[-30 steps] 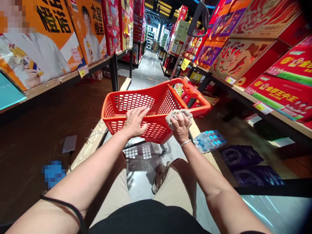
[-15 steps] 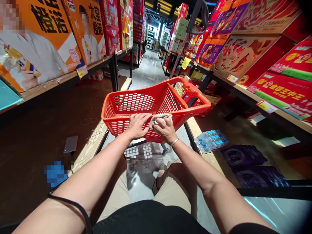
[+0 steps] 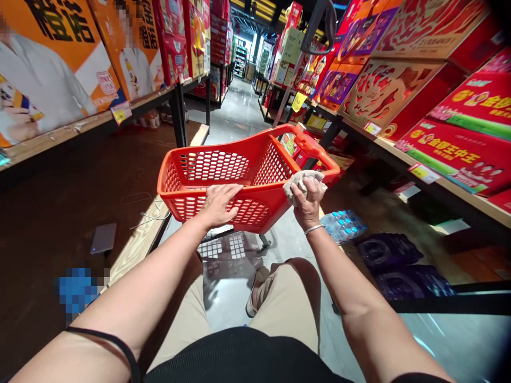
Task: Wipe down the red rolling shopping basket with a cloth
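A red plastic shopping cart [image 3: 255,139] with a lattice basket stands before my knees, turned sideways. My left hand [image 3: 219,205] rests on its near rim, fingers stretched across the top and thumb apart on the outer side. In my right hand [image 3: 307,205] is a crumpled greyish cloth [image 3: 293,189], bunched under the fingers. That hand presses the cloth against the near rim, close to the handle [image 3: 325,159] end. What lies under the cloth is hidden. The basket's visible inside holds nothing.
Shelves of boxed goods line both sides, with orange cartons [image 3: 80,80] left and red boxes [image 3: 459,154] right. Bottled water packs [image 3: 344,226] sit low at right. A phone-like slab [image 3: 104,238] and a cable lie low at left. A dark handle on a pole [image 3: 319,32] rises behind the cart.
My right hand has slid right along the rim with the cloth, toward the handle end. My left hand has stayed on the rim. The view has shifted slightly.
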A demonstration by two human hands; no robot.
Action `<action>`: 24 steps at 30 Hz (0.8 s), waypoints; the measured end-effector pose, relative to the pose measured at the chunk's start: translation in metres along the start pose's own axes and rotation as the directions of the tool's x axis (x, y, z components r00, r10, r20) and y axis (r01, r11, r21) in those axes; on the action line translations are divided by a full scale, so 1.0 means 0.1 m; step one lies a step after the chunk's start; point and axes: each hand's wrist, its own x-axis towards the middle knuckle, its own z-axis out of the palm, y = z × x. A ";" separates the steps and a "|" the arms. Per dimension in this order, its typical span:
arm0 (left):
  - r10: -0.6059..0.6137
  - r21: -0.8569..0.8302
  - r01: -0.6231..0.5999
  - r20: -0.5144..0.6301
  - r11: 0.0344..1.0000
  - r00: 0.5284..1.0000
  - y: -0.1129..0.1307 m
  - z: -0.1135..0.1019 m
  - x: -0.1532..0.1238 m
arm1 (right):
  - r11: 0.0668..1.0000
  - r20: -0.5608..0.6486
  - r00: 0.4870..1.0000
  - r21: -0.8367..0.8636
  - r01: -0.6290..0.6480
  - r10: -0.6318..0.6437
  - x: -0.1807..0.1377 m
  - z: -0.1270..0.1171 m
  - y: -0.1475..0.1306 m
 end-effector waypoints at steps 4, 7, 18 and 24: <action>0.005 -0.013 -0.005 0.010 1.000 1.000 -0.01 0.00 0.01 | 0.999 0.019 0.999 0.012 -0.047 0.047 -0.31 0.32 -0.10; -0.003 -0.017 0.003 0.001 1.000 1.000 -0.01 0.00 0.02 | 0.998 0.190 0.981 0.058 -0.036 0.024 -0.65 0.45 -0.24; 0.034 -0.034 -0.034 -0.017 0.999 0.999 -0.02 0.01 -0.02 | 0.999 0.060 0.997 0.028 -0.040 0.039 -0.34 0.06 -0.07; 0.035 -0.040 -0.035 -0.005 0.999 0.999 0.00 0.00 -0.04 | 0.999 -0.042 0.999 -0.033 -0.028 0.026 -0.32 0.20 -0.27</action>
